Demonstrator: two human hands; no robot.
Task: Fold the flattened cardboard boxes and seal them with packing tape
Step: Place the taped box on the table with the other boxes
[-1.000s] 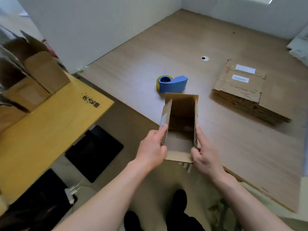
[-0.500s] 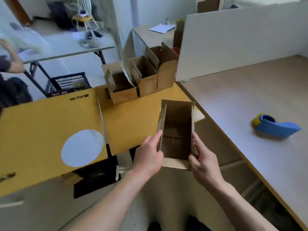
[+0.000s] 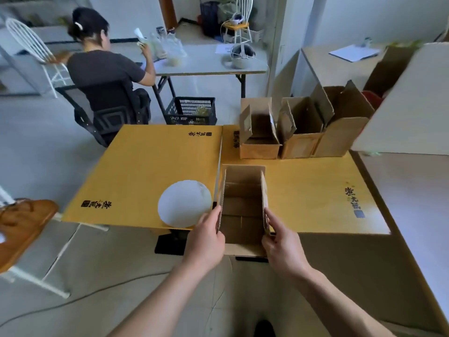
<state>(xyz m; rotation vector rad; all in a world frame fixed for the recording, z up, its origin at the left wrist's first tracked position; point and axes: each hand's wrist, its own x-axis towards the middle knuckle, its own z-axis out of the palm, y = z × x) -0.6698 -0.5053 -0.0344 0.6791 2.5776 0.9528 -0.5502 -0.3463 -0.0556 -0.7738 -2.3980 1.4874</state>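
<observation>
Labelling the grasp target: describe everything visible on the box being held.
The held box is plain brown corrugated cardboard, erected, open top toward the camera, flaps standing up. Its bottom flaps look folded shut, a seam showing inside. The left hand and right hand pinch its side flaps, holding it at the yellow board's near edge.

The yellow worktop [image 3: 303, 190] carries three open cardboard boxes [image 3: 298, 144] in a row near its far edge. A white disc [image 3: 184, 203] lies on its left part.

Bright, even daylight; soft shadows; wide-angle bending at edges; slight blur at periphery.
</observation>
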